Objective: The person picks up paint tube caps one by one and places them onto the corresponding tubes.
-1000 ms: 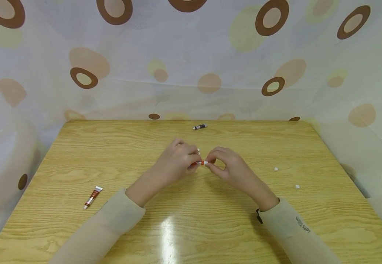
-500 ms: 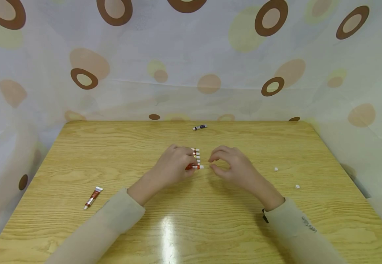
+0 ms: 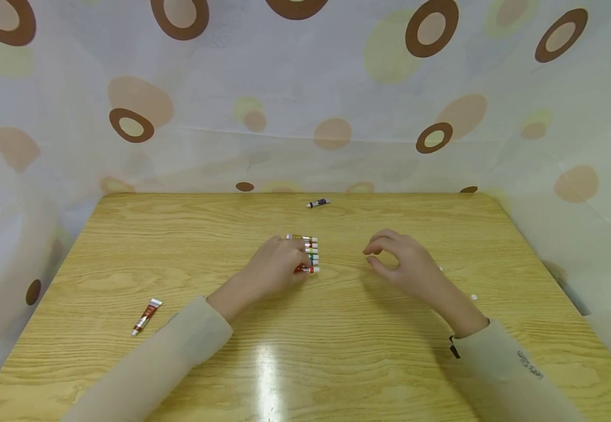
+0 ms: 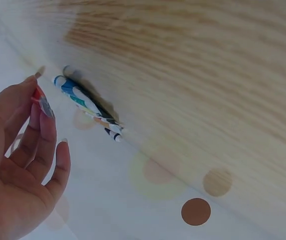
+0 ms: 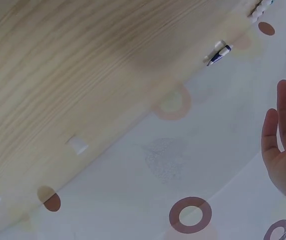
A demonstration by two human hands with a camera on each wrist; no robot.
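A row of several small paint tubes (image 3: pixel 310 251) lies side by side at the middle of the wooden table (image 3: pixel 305 363). My left hand (image 3: pixel 279 266) pinches a red tube (image 3: pixel 309 269) at the near end of that row; in the left wrist view the red tube (image 4: pixel 39 99) sits between the fingertips, just beside the row (image 4: pixel 87 102). My right hand (image 3: pixel 402 261) hovers to the right of the row, fingers loosely curled, holding nothing. In the right wrist view its fingers (image 5: pixel 283 125) are straight and bare.
A black tube (image 3: pixel 318 203) lies near the table's far edge, also in the right wrist view (image 5: pixel 218 54). A red-brown tube (image 3: pixel 147 315) lies at the front left. Two small white caps (image 3: pixel 474 297) (image 5: pixel 77 145) lie at the right. A spotted curtain (image 3: pixel 305 88) surrounds the table.
My right hand let go of the red tube's end and drew away to the right. My left hand brought the red tube down to the near end of the row.
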